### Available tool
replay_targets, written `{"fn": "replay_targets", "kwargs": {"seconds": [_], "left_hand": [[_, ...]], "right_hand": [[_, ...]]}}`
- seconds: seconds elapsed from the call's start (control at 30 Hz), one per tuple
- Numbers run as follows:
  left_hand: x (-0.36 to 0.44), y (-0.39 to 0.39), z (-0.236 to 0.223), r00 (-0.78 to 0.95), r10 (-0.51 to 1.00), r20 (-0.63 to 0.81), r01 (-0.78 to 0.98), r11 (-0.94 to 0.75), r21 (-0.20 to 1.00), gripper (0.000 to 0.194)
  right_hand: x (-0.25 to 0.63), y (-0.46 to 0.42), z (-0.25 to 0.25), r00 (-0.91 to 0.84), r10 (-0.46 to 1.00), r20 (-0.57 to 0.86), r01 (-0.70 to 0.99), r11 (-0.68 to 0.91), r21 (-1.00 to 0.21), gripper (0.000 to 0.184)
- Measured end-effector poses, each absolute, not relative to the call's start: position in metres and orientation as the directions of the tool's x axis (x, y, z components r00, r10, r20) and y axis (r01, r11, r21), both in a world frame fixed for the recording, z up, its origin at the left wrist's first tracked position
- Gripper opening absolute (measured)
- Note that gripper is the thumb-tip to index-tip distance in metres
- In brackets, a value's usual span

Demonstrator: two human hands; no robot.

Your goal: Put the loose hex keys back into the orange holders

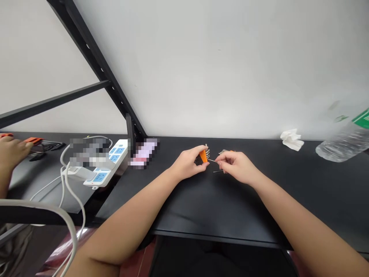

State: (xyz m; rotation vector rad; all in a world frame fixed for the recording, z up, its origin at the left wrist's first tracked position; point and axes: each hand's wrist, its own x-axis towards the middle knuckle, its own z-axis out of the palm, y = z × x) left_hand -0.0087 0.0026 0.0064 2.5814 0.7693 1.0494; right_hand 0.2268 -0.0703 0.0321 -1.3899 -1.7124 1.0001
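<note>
My left hand (191,163) is closed around an orange hex key holder (203,156), pinched between thumb and fingers. Several short metal key ends (207,151) stick out beside it. Between the thumb and fingers of my right hand (235,165) is a thin hex key (212,161), its far end touching the orange holder. Below it, a dark hex key (218,171) lies on the black table, partly covered by the right fingers. Just behind the right hand sit more hex keys (224,151) with a bit of orange, mostly hidden.
A crumpled tissue (292,139) and a clear plastic bottle (343,140) stand to the right. On the left are a white power strip (106,165), white cables (72,192) and a blurred-out phone-like item (144,153). Another person's hand (11,152) rests near orange-and-black tools (43,146).
</note>
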Motion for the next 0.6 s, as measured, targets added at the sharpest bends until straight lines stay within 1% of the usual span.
{"fn": "replay_targets", "kwargs": {"seconds": [0.13, 0.3, 0.4, 0.47, 0.53, 0.6], "left_hand": [[-0.0089, 0.0016, 0.0063, 0.599, 0.569, 0.563, 0.394, -0.822, 0.412, 0.056], [-0.0091, 0.0013, 0.0057, 0.588, 0.589, 0.555, 0.413, -0.808, 0.421, 0.058], [-0.0089, 0.0004, 0.0072, 0.597, 0.581, 0.554, 0.413, -0.814, 0.408, 0.057], [-0.0083, -0.0007, 0.0083, 0.601, 0.564, 0.565, 0.412, -0.825, 0.386, 0.056], [-0.0071, -0.002, 0.0085, 0.606, 0.539, 0.585, 0.398, -0.842, 0.364, 0.054], [-0.0054, -0.0034, 0.0078, 0.607, 0.519, 0.602, 0.373, -0.855, 0.36, 0.054]], "right_hand": [[0.2258, -0.0723, 0.0347, -0.2, 0.979, 0.04, 0.439, 0.126, -0.889, 0.015], [0.2242, -0.0749, 0.0358, -0.228, 0.971, 0.069, 0.47, 0.172, -0.865, 0.015], [0.2239, -0.0744, 0.0363, -0.218, 0.975, 0.033, 0.437, 0.127, -0.89, 0.012], [0.2233, -0.0732, 0.0371, -0.199, 0.98, -0.019, 0.321, 0.047, -0.946, 0.012], [0.2219, -0.0716, 0.0377, -0.19, 0.979, -0.07, 0.109, -0.05, -0.993, 0.016], [0.2195, -0.0703, 0.0374, -0.192, 0.976, -0.104, -0.111, -0.127, -0.986, 0.023]]}}
